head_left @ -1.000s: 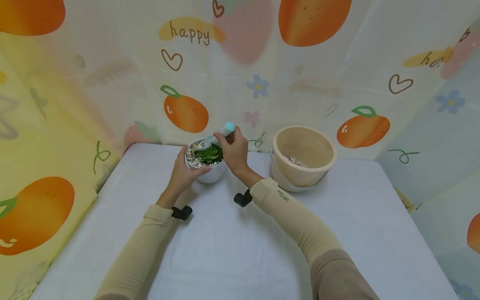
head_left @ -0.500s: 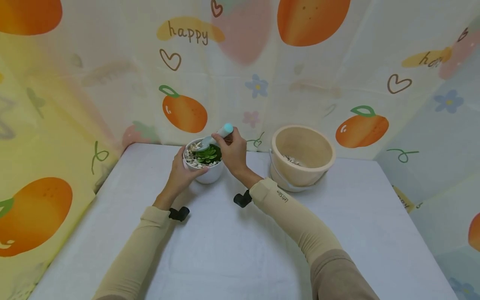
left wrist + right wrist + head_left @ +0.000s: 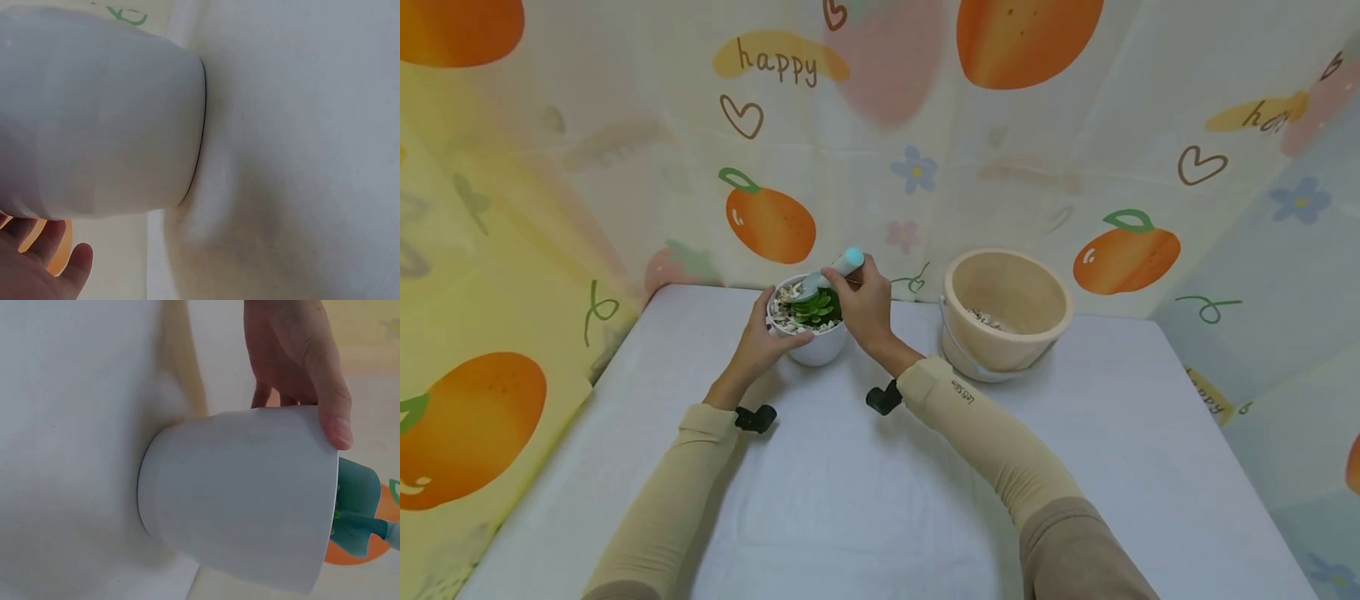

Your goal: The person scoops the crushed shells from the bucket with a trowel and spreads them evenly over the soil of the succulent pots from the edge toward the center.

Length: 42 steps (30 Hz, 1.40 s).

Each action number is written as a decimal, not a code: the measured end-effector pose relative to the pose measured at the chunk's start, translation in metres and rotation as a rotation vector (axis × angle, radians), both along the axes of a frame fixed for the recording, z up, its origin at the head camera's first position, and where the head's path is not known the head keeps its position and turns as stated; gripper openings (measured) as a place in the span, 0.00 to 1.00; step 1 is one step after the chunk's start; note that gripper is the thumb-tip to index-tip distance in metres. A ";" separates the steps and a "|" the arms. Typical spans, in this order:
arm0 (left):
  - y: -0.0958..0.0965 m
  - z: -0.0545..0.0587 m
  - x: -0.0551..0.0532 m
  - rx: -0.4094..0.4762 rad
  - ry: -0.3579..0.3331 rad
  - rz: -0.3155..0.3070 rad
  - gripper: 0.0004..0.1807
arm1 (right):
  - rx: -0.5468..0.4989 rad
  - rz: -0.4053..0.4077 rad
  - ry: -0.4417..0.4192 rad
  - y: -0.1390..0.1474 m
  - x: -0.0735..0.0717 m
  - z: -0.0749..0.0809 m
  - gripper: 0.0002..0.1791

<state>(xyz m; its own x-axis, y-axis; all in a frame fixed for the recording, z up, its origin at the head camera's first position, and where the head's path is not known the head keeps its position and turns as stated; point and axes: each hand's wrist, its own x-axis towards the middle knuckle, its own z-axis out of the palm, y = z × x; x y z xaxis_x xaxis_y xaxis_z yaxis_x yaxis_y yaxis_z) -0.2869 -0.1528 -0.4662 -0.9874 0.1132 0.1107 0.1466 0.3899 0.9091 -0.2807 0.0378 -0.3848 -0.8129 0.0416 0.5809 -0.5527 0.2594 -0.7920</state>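
Note:
A white flowerpot stands upright on the table, filled with pale pebbles around a green succulent. My left hand grips the pot from its left side, thumb across the front near the rim; the right wrist view shows that thumb pressed on the pot wall. Between the fingers and thumb of my right hand, a small trowel is pinched by its light handle. Its teal blade slants down over the pebbles behind the succulent. The blade's tip is hidden behind the pot wall in the right wrist view.
To the right of the pot stands a cream bucket with a white carrying handle and some pebbles at its bottom. A white cloth covers the table. Fruit-printed curtains hang behind and at the sides.
The trowel handle has dipped slightly and shifted a little left. Both hands keep their holds, and the pot stays in nearly the same spot.

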 end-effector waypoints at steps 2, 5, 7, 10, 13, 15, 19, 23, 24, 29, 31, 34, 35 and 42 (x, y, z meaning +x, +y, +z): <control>0.002 0.000 0.001 0.011 0.015 0.009 0.61 | 0.013 -0.002 0.018 -0.001 0.000 0.000 0.17; 0.004 0.000 0.004 0.040 0.034 0.015 0.61 | 0.040 0.000 0.038 -0.003 0.001 0.000 0.18; 0.005 0.000 0.005 0.056 0.042 0.021 0.60 | 0.056 -0.007 0.050 -0.003 0.002 0.002 0.19; 0.007 0.000 0.006 0.044 0.058 0.037 0.61 | 0.070 -0.031 0.071 -0.003 0.001 0.003 0.18; 0.008 0.000 0.006 0.027 0.067 0.055 0.62 | 0.072 -0.052 0.090 -0.002 0.000 0.005 0.18; 0.008 0.000 0.005 0.015 0.071 0.064 0.62 | 0.071 -0.055 0.095 -0.001 -0.001 0.005 0.17; 0.009 -0.001 0.005 0.015 0.076 0.077 0.62 | 0.061 -0.052 0.089 0.000 -0.001 0.006 0.18; 0.010 -0.003 0.005 0.018 0.082 0.080 0.62 | 0.056 -0.045 0.078 0.000 0.000 0.006 0.18; 0.010 -0.004 0.005 0.018 0.082 0.080 0.62 | 0.056 -0.041 0.078 0.000 0.001 0.005 0.18; 0.010 -0.005 0.005 0.024 0.083 0.083 0.62 | 0.047 -0.006 0.080 0.000 0.003 0.006 0.18; 0.010 -0.005 0.005 0.027 0.085 0.082 0.62 | 0.040 0.006 0.079 0.000 0.004 0.007 0.18; 0.010 -0.005 0.005 0.030 0.087 0.079 0.61 | 0.030 0.022 0.070 0.000 0.005 0.008 0.17; 0.010 -0.005 0.005 0.030 0.085 0.079 0.61 | 0.028 0.027 0.065 -0.001 0.005 0.009 0.17; 0.010 -0.004 0.005 0.031 0.087 0.079 0.61 | 0.026 0.031 0.081 0.000 0.006 0.008 0.17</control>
